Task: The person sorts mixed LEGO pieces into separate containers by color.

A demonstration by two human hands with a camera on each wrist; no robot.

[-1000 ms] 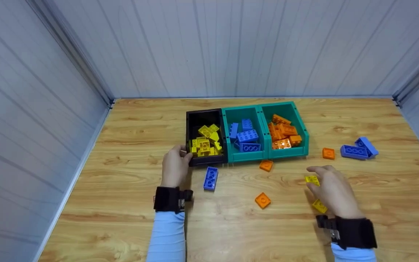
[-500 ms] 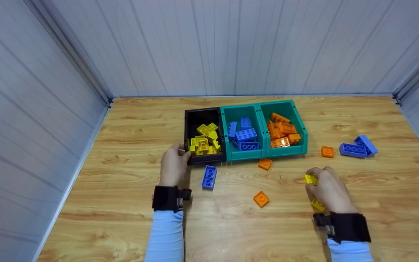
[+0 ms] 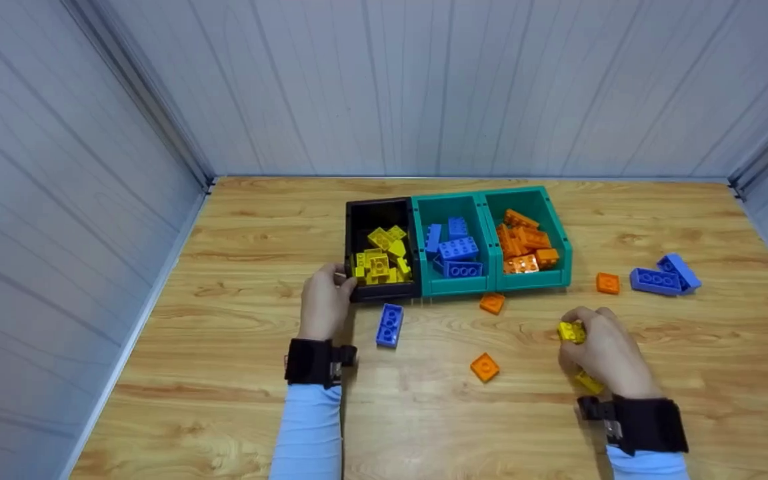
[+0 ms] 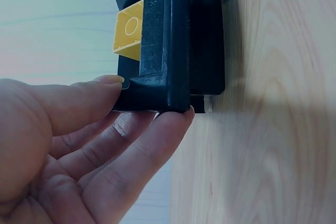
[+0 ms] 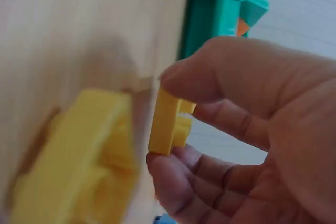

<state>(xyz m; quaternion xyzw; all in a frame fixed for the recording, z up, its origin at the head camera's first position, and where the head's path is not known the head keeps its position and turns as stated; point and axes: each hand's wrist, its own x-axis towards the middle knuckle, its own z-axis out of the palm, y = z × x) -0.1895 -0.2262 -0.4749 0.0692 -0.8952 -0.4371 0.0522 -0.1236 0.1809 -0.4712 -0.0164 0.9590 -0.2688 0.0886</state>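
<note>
My left hand grips the front left corner of the black bin, thumb over the rim and fingers against the outer side. Yellow bricks lie heaped in that bin. On the right, my right hand pinches a small yellow brick between thumb and fingers, its studs facing the palm. A second yellow brick lies on the table under the same hand, partly hidden by it; it looms large and blurred in the right wrist view.
Two green bins stand joined to the black one, holding blue bricks and orange bricks. Loose on the wooden table lie a blue brick, an orange brick, two more orange ones and, at right, two blue bricks.
My right hand's thumb and fingers have closed on the small yellow brick. My left hand has stayed on the black bin's corner. The whole head view shifts slightly.
</note>
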